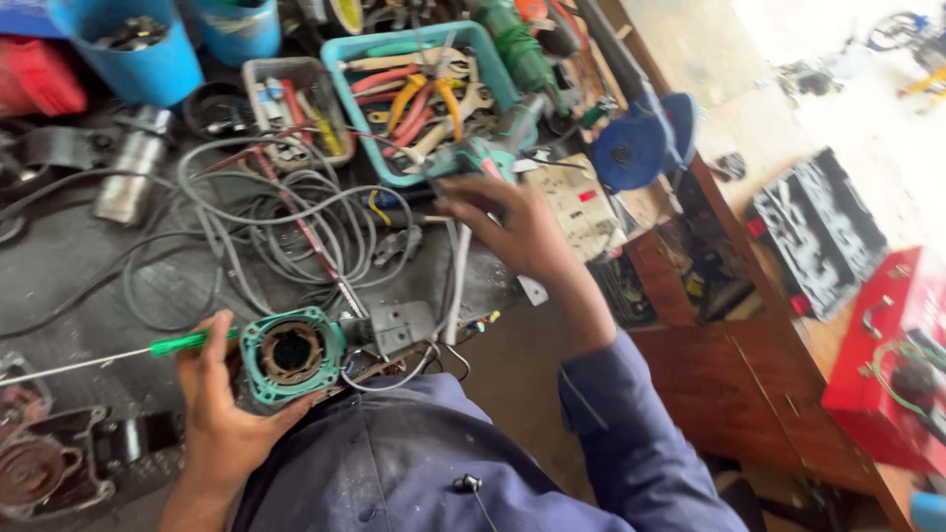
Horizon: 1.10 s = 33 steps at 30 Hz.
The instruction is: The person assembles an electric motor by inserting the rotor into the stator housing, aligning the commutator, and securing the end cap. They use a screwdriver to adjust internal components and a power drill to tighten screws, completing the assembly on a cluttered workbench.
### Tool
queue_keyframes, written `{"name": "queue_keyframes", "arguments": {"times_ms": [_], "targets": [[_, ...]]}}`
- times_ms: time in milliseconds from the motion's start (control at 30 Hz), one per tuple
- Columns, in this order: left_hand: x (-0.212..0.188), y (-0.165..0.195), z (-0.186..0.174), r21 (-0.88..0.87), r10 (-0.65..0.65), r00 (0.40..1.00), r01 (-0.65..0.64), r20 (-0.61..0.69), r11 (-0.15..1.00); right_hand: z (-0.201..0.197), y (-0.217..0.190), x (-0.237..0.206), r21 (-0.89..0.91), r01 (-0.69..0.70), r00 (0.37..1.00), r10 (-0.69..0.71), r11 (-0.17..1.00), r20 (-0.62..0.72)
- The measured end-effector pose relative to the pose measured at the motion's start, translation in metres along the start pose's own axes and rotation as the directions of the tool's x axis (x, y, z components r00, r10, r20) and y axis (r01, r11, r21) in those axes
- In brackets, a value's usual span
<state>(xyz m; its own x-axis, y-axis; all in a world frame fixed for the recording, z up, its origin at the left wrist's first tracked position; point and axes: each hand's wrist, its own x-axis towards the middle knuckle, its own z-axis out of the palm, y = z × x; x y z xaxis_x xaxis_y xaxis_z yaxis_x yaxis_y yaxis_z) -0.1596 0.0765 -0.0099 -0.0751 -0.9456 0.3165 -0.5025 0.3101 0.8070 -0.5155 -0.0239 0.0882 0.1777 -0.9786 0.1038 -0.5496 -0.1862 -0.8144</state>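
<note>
My left hand [222,414] grips a round green motor housing [292,352] with a copper-coloured winding inside, held against my blue work clothes. A screwdriver with a green handle [182,344] and a long metal shaft lies across the same hand, pointing left. A dark grey switch block [397,327] with thin wires hangs off the housing's right side. My right hand [512,222] reaches forward over the bench and closes on the end of a green power tool body [473,158] beside the teal tray.
A teal tray [340,59] holds pliers, spanners and screwdrivers. Grey cables [266,222] coil across the dark bench. A blue angle grinder [641,143] and a white socket strip [576,202] sit at the right edge. Blue buckets [138,49] stand at the back; a red toolbox [892,355] lies on the floor.
</note>
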Motion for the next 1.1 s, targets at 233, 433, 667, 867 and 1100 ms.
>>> {"name": "queue_keyframes", "arguments": {"times_ms": [233,433,667,867,1100], "targets": [[0.001,0.007,0.002,0.099,0.011,0.999,-0.007,-0.048,0.995,0.038,0.099,-0.069,0.297,-0.248,0.882,0.342,0.922,-0.324],[-0.005,0.011,0.012,0.077,-0.010,0.998,0.014,-0.063,0.997,0.079,0.105,-0.087,0.146,-0.544,0.824,0.559,0.826,-0.093],[-0.009,0.013,0.018,0.154,0.037,0.994,-0.020,-0.106,0.988,0.085,0.117,-0.050,0.627,-0.492,0.850,0.489,0.604,0.196],[-0.013,0.011,0.023,0.100,-0.007,0.993,0.019,-0.119,0.995,0.083,0.119,-0.026,0.238,-0.609,0.792,0.569,0.756,0.220],[-0.015,0.013,0.017,0.082,-0.038,0.994,0.047,-0.105,0.996,0.092,0.088,-0.034,-0.227,-0.157,0.979,0.121,0.961,-0.163]]}}
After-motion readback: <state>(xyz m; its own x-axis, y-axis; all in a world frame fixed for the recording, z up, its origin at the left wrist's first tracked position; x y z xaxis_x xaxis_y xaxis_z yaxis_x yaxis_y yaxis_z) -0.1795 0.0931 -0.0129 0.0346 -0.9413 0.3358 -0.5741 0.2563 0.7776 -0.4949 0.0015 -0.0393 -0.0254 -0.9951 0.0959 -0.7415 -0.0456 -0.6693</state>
